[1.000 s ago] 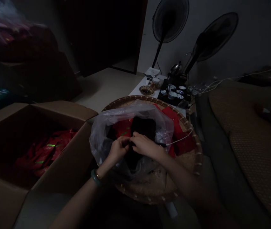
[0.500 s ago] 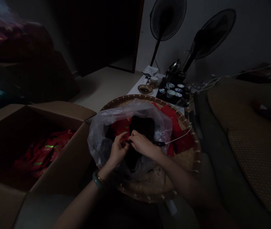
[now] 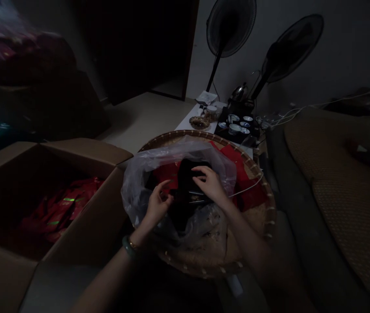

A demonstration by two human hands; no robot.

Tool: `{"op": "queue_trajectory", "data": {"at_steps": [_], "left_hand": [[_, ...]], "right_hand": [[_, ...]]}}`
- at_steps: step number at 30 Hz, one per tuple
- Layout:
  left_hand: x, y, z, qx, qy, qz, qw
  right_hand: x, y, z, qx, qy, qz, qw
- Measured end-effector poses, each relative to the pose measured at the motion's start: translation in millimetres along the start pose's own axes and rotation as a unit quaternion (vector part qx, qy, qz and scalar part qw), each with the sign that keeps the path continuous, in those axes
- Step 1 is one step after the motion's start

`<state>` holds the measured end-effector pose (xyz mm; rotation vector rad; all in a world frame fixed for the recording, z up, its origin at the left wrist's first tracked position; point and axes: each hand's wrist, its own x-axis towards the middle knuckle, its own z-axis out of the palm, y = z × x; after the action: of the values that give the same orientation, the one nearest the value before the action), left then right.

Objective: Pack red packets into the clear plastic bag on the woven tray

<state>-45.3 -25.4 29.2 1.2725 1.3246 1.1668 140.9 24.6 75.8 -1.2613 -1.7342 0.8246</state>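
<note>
- Hovering over the open plastic bag [image 3: 131, 191]: both hands, slightly apart, with a dark glossy item [image 3: 193, 198] between and below them.
- Right hand [image 3: 210, 184]: open, fingers spread, thumb and forefinger parted above the item. Palm covers part of it.
- Left hand [image 3: 158, 203]: thumb and forefinger curled close together by the item's left end. Can't tell if they grip it; too dark there. A green bangle [image 3: 127, 247] and a gold band [image 3: 133, 245] on that wrist.
- Glossy item: lies crosswise over the bag mouth, two light streaks along it. White cord [image 3: 248, 188] comes from under the right hand side and runs to the basket edge; the join is hidden.
- In the bag: a black mass [image 3: 186, 168], shape unclear, beside something red [image 3: 165, 171].
- Bag sits in a round woven basket [image 3: 271, 217]. Red pieces [image 3: 232, 156] lie behind and to the right of the bag, inside the rim.
- Left of basket: open cardboard box [image 3: 87, 228] with red packets [image 3: 71, 200] inside, a few green glints on them.
- Beyond basket: white surface [image 3: 186, 123] with a brown dish [image 3: 199, 123], small cups [image 3: 235, 129] on a black tray, metal kettle [image 3: 239, 92]. Two fans [image 3: 232, 28] stand behind.
- Right: woven mat [image 3: 351, 208]. Room is dim.
</note>
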Motion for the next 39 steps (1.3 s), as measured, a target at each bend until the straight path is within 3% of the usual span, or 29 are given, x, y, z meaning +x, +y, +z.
{"op": "queue_trajectory", "data": {"at_steps": [2, 5, 9, 12, 16, 19, 22, 26, 29, 32, 34, 37, 39], "left_hand": [[0, 2, -1.5, -0.016, -0.003, -0.006, 1.000], [-1, 7, -1.9, -0.033, -0.006, -0.008, 0.999], [-3, 13, 0.3, -0.055, -0.021, -0.001, 0.998], [-3, 13, -1.3, -0.072, -0.027, 0.001, 0.997], [-3, 7, -9.9, -0.023, -0.038, 0.028, 0.999], [-4, 0, -14.9, 0.081, -0.102, 0.057, 0.990], [-4, -6, -15.3, 0.162, -0.152, 0.039, 0.974], [-6, -9, -13.6, 0.138, -0.145, 0.022, 0.979], [-8, -8, -15.5, 0.104, -0.125, 0.021, 0.986], [-12, -5, -19.8, 0.119, -0.099, 0.035, 0.987], [-14, -1, -22.3, 0.148, -0.090, 0.050, 0.984], [-17, 5, -23.1, 0.203, -0.086, 0.067, 0.973], [-18, 7, -21.5, 0.239, -0.080, 0.072, 0.965]], "right_hand": [[-8, -1, 1, -0.072, -0.040, -0.062, 0.995], [-25, -9, 11, -0.182, -0.156, -0.136, 0.961], [-32, -18, 24, -0.298, -0.250, -0.128, 0.912], [-26, -17, 25, -0.304, -0.290, -0.109, 0.901], [-21, -12, 22, -0.231, -0.260, -0.085, 0.934], [-25, -13, 22, -0.184, -0.226, -0.075, 0.954], [-31, -20, 22, -0.132, -0.230, -0.095, 0.959], [-31, -30, 11, -0.051, -0.213, -0.116, 0.969], [-26, -31, -2, -0.055, -0.091, -0.099, 0.989], [-26, -34, -11, -0.128, 0.044, -0.113, 0.984], [-31, -39, -10, -0.166, 0.032, -0.152, 0.974], [-41, -50, -3, -0.218, -0.076, -0.202, 0.952], [-44, -57, 4, -0.275, -0.128, -0.197, 0.932]]}}
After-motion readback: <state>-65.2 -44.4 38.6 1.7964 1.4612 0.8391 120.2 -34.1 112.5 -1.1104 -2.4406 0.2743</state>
